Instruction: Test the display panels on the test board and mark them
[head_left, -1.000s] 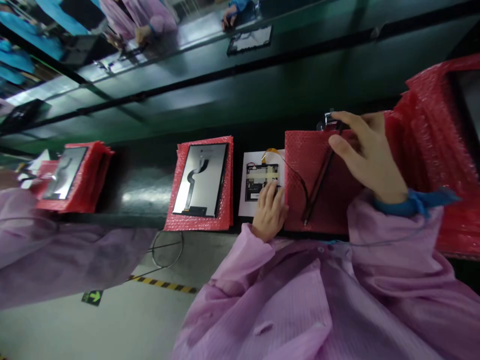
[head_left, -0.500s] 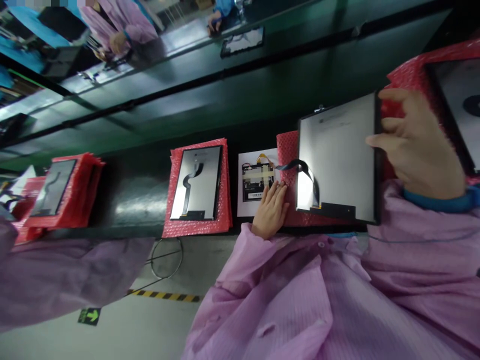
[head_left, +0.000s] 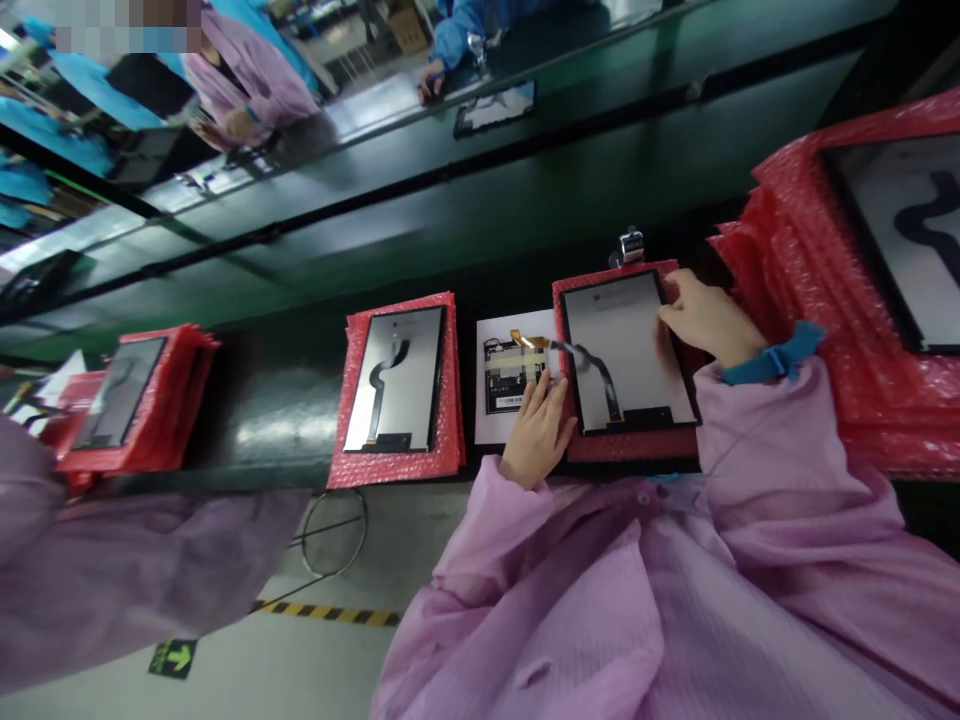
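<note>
While the right hand (head_left: 701, 320) rests its fingertips on the far right edge of the display panel (head_left: 626, 350), it grips nothing; the fingers lie loosely spread, pressing or steadying rather than pinching. The panel lies flat, back side up, on a red bubble-wrap sheet (head_left: 570, 450) at the near edge of the dark workbench (head_left: 300, 400). Its flex cable (head_left: 592, 365) curls across the panel toward the circuit board (head_left: 514, 375), which sits on a white sheet (head_left: 487, 430) just to the left. The left hand (head_left: 536, 435) lies flat, fingers together, touching the near right corner of that board and the wrap's left edge, holding nothing.

The cable looks like the weak point: if the panel slides under the right fingertips, the ribbon could kink or pull at the board. Pressure on the panel's bare back might also mark it, and the bubble wrap could let it skate toward the bench edge.

Further left lie another panel on wrap (head_left: 397, 385) and a stack of wrapped panels (head_left: 127, 400); a taller pile (head_left: 862, 300) rises at right.
</note>
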